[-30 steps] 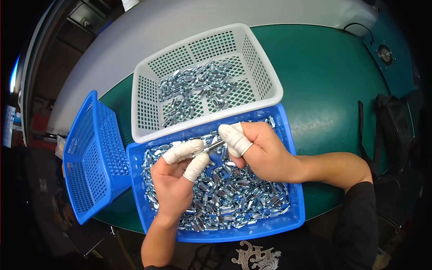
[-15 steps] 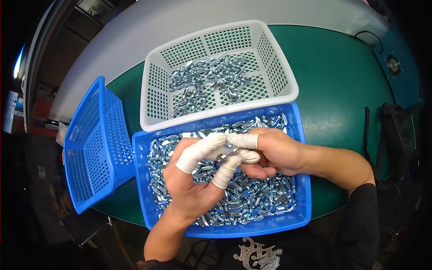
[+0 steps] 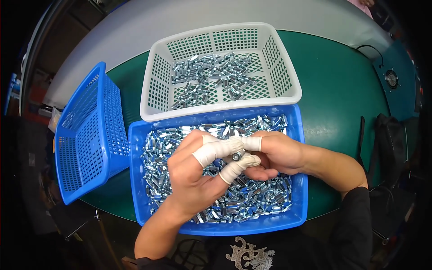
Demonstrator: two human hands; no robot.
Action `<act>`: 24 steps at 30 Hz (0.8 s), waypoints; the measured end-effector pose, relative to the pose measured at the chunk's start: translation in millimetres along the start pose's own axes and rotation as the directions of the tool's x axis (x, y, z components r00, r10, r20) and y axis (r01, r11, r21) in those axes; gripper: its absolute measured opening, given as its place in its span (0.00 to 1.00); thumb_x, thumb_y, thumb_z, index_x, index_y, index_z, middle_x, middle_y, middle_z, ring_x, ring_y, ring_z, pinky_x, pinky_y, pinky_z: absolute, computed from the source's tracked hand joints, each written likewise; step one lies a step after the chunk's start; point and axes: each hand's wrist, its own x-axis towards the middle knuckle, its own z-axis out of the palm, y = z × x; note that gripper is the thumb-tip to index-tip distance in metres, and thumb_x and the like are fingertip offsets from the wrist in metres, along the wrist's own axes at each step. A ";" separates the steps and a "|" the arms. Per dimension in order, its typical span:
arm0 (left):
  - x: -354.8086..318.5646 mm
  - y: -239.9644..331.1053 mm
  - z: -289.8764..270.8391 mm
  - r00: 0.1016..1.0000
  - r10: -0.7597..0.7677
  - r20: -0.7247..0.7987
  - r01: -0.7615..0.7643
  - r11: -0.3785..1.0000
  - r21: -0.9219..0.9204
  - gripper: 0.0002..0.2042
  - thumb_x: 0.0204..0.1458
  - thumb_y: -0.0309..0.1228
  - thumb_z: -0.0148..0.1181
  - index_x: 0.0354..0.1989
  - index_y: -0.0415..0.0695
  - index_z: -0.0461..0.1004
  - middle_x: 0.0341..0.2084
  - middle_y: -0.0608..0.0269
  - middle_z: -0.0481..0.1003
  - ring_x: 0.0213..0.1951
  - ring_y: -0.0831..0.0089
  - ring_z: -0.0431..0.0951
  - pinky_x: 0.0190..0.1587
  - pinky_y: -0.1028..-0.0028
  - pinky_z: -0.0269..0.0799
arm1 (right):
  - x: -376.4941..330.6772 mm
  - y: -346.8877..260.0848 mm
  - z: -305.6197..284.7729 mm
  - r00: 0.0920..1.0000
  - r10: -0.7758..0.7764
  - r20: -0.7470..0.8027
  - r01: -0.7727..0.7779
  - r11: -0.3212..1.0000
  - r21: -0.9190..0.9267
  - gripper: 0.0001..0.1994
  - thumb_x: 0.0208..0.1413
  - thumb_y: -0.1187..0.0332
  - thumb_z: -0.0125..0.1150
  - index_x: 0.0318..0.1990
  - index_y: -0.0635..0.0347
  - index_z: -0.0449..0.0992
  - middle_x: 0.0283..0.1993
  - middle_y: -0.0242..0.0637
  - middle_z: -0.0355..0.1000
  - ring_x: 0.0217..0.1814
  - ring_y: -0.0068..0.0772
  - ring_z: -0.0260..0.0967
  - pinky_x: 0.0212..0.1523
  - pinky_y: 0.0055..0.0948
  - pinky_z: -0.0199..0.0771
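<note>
Above the blue bin (image 3: 301, 216), my two hands meet at a small silver hex metal fastener (image 3: 237, 156), its round end showing. My left hand (image 3: 195, 168) pinches it between thumb and fingers wearing white finger cots. My right hand (image 3: 281, 155) comes in from the right, also closed at the fastener, with cots on its covered fingers. The fingertips overlap and hide most of the piece. Many loose fasteners of the same kind (image 3: 252, 202) fill the bin below.
A white mesh basket (image 3: 220, 108) holding a looser spread of fasteners stands behind the bin. On the left, a blue mesh basket (image 3: 114, 126) leans tilted beside the bin. A teal device with a round vent (image 3: 391, 78) and a black bag (image 3: 389, 139) are at the right.
My left hand has moved slightly right, its fingers drawing closer to my right hand. The fastener's round end now shows between the fingertips. The whole view has shifted a little.
</note>
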 end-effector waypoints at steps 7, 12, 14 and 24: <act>-0.8 -1.1 -6.4 0.845 -0.531 -0.060 0.455 0.774 -0.441 0.10 0.44 0.19 0.65 0.36 0.39 0.74 0.27 0.66 0.75 0.27 0.83 0.71 0.32 0.83 0.66 | -1.7 -1.6 -1.2 0.919 -0.252 -0.303 0.256 0.966 -0.025 0.26 0.63 0.51 0.39 0.14 0.54 0.60 0.11 0.28 0.56 0.10 0.16 0.44 0.13 0.20 0.44; 18.7 -37.1 -23.6 0.650 -0.739 -0.178 0.604 0.644 -0.469 0.12 0.51 0.26 0.59 0.44 0.36 0.70 0.34 0.60 0.74 0.29 0.81 0.72 0.26 0.83 0.66 | -2.6 -3.6 2.3 0.879 -0.276 -0.389 0.259 0.961 -0.095 0.27 0.64 0.51 0.38 0.13 0.54 0.60 0.10 0.27 0.56 0.10 0.16 0.45 0.13 0.19 0.45; 23.2 -28.1 -26.4 0.586 -0.782 -0.213 0.581 0.588 -0.563 0.14 0.53 0.28 0.57 0.46 0.36 0.68 0.34 0.60 0.73 0.28 0.80 0.72 0.25 0.83 0.66 | -5.1 -3.2 3.6 0.878 -0.334 -0.342 0.306 0.942 -0.136 0.27 0.64 0.51 0.38 0.13 0.54 0.61 0.11 0.27 0.57 0.11 0.15 0.46 0.13 0.18 0.46; -12.9 -17.6 -9.3 0.856 -0.382 0.349 0.133 0.815 0.564 0.13 0.40 0.33 0.68 0.28 0.35 0.76 0.23 0.56 0.72 0.28 0.61 0.72 0.31 0.65 0.66 | -0.9 1.3 2.5 0.858 -0.381 -0.344 0.335 0.923 -0.188 0.24 0.64 0.53 0.38 0.17 0.55 0.62 0.13 0.27 0.59 0.13 0.14 0.49 0.14 0.18 0.48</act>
